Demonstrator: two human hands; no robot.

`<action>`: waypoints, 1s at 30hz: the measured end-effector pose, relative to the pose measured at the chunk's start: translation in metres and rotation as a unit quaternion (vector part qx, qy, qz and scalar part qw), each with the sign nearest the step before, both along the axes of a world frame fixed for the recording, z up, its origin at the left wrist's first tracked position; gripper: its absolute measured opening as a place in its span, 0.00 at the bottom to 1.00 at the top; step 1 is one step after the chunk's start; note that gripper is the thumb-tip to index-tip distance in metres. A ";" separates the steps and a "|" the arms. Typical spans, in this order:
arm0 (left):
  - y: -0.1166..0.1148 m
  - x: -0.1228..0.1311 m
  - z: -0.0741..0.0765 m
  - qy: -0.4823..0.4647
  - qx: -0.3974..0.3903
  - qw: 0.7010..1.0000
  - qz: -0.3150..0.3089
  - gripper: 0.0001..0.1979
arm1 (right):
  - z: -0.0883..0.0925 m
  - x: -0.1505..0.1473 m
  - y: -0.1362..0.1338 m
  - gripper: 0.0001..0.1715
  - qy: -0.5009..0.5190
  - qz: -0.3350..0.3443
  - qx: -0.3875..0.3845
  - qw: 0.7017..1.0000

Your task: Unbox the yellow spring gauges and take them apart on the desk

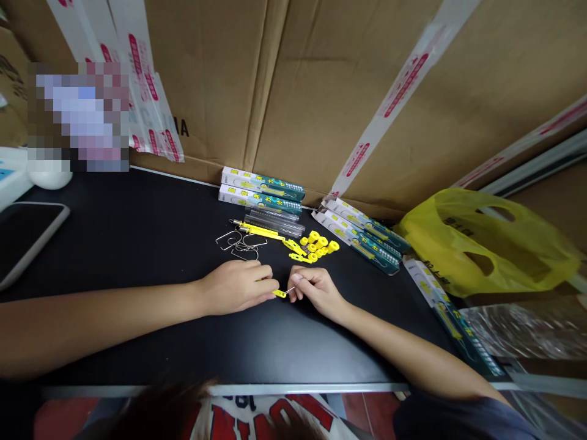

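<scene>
My left hand (243, 286) is closed on a small flat yellow plastic piece (279, 294), whose end pokes out past the fingertips. Pinched in my right hand (316, 288) is a thin metal wire piece (290, 289), its tip at the end of the yellow piece; most of it is hidden by the fingers. Just beyond my left hand lie several bent wire hooks (241, 244). Yellow rods with springs (261, 230) rest behind them, beside clear plastic tubes (275, 221). Several small yellow caps (321, 244) are heaped beyond my right hand.
Printed narrow boxes (261, 194) lie at the back, with more boxes (362, 235) to the right and another box (452, 315) near the right edge. A yellow plastic bag (486, 244) sits at right. At left lies a phone (30, 235). Large cardboard (321, 91) stands behind the black table (137, 244).
</scene>
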State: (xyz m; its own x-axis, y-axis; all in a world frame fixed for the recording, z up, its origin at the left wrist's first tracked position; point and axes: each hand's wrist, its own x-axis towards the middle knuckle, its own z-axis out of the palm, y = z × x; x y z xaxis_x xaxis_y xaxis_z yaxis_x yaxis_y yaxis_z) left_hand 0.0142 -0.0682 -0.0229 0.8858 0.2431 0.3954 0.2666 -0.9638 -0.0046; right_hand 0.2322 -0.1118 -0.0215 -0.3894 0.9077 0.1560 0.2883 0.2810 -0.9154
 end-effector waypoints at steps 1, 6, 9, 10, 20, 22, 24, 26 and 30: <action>0.000 0.000 0.000 -0.003 -0.005 1.000 -0.005 0.14 | 0.000 0.000 0.000 0.25 0.000 0.007 -0.005 1.000; 0.001 -0.001 0.001 -0.027 0.019 0.999 -0.015 0.14 | -0.001 0.001 0.000 0.18 0.030 0.025 -0.038 0.999; 0.000 -0.002 0.003 -0.022 0.057 0.998 -0.023 0.13 | -0.002 0.000 0.000 0.18 0.044 0.018 -0.052 0.998; 0.000 -0.001 0.004 -0.020 0.063 0.998 -0.024 0.13 | -0.001 0.000 0.000 0.17 0.036 0.021 -0.055 0.998; -0.002 -0.002 0.000 -0.025 0.049 0.999 -0.002 0.16 | 0.006 -0.003 -0.004 0.15 -0.124 0.058 0.062 0.989; -0.002 -0.002 -0.001 -0.018 0.037 0.999 0.000 0.19 | 0.003 -0.004 -0.004 0.13 -0.134 0.063 0.090 0.985; -0.002 -0.001 -0.001 -0.012 0.024 1.000 0.002 0.22 | 0.001 -0.004 -0.004 0.12 -0.135 0.073 0.106 0.982; -0.001 -0.001 -0.002 -0.009 0.020 1.000 0.001 0.23 | 0.000 -0.005 -0.005 0.11 -0.136 0.077 0.111 0.982; 0.000 -0.001 -0.003 -0.023 0.019 1.000 -0.006 0.19 | 0.002 -0.004 -0.005 0.11 -0.140 0.074 0.111 0.981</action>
State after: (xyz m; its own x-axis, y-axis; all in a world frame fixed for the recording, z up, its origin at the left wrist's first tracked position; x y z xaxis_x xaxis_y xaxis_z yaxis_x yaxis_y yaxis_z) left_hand 0.0137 -0.0680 -0.0259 0.8694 0.2164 0.4441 0.2557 -0.9663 -0.0297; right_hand 0.2283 -0.1172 -0.0195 -0.5706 0.7934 0.2117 0.4603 0.5225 -0.7177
